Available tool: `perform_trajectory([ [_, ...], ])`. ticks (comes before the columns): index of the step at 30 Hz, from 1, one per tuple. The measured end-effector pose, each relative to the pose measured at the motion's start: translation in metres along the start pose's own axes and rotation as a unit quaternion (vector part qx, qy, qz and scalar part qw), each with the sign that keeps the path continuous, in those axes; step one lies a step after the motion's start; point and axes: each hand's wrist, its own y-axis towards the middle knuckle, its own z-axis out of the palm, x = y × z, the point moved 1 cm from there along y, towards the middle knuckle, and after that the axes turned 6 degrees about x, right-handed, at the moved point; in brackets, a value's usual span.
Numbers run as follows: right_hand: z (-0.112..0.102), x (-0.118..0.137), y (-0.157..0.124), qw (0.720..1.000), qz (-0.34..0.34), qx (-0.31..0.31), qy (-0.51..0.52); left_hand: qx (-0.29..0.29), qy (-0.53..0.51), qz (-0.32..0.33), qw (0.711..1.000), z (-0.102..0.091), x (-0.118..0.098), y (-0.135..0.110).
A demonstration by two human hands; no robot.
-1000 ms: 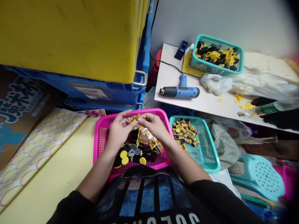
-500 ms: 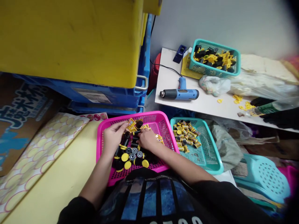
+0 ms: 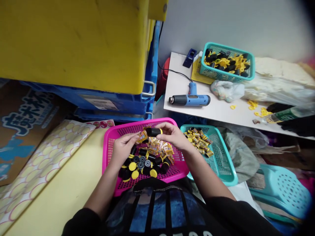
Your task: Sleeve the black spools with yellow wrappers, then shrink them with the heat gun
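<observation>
My left hand (image 3: 125, 146) pinches a small yellow printed plastic sleeve (image 3: 142, 136) between thumb and fingertips. In my right hand (image 3: 173, 135) is a black cylinder with a yellow end (image 3: 154, 132), lying sideways, its far end close against the sleeve. Whether the cylinder has entered the sleeve I cannot tell. Both hands are over a pink basket (image 3: 105, 154). In it lie several loose black cylinders (image 3: 150, 156) with yellow or grey ends, and a heap of flat yellow printed sleeves (image 3: 159, 146).
Right of the pink basket stands a teal basket (image 3: 227, 167) with several wrapped cylinders (image 3: 200, 141). A blue heat gun (image 3: 190, 99) lies on the white table (image 3: 177, 78) behind, near another teal basket (image 3: 227, 76) of black and yellow parts. Stacked crates (image 3: 118, 105) rise at the left.
My right hand has come up out of the heap with a black cylinder and brought it to the sleeve. My left hand stays on the sleeve, a little further right.
</observation>
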Motion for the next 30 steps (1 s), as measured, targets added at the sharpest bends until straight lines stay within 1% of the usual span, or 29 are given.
perform_trajectory([
  [3,-0.001,-0.002,0.002,0.999,0.019,0.034,-0.005,0.007,0.005,0.021,1.000,-0.001,-0.004,-0.002],
  [9,-0.004,-0.006,0.000,0.996,0.041,0.044,-0.073,0.037,0.020,0.033,0.999,0.000,-0.006,-0.002],
  [12,0.004,-0.005,-0.003,0.993,0.020,0.038,-0.113,0.073,0.002,0.028,0.997,0.006,-0.008,-0.001],
  [16,0.017,-0.005,-0.006,0.988,-0.033,0.009,-0.148,0.130,-0.077,-0.017,0.988,0.011,-0.014,-0.002],
  [18,0.021,-0.007,-0.007,0.992,-0.041,0.027,-0.118,0.136,-0.110,-0.034,0.984,0.012,-0.018,-0.004],
  [21,0.025,-0.014,-0.008,0.998,-0.029,0.054,-0.002,0.115,-0.144,-0.056,0.981,0.013,-0.022,-0.006],
  [23,0.030,-0.020,-0.007,0.994,-0.004,0.071,0.086,0.102,-0.160,-0.053,0.981,0.015,-0.023,-0.007],
  [25,0.038,-0.025,-0.006,0.985,0.024,0.088,0.149,0.093,-0.169,-0.043,0.980,0.020,-0.024,-0.007],
  [27,0.044,-0.029,-0.004,0.979,0.041,0.090,0.180,0.083,-0.176,-0.046,0.980,0.024,-0.025,-0.007],
  [30,0.047,-0.035,-0.003,0.979,0.038,0.070,0.185,0.078,-0.177,-0.062,0.979,0.028,-0.025,-0.008],
])
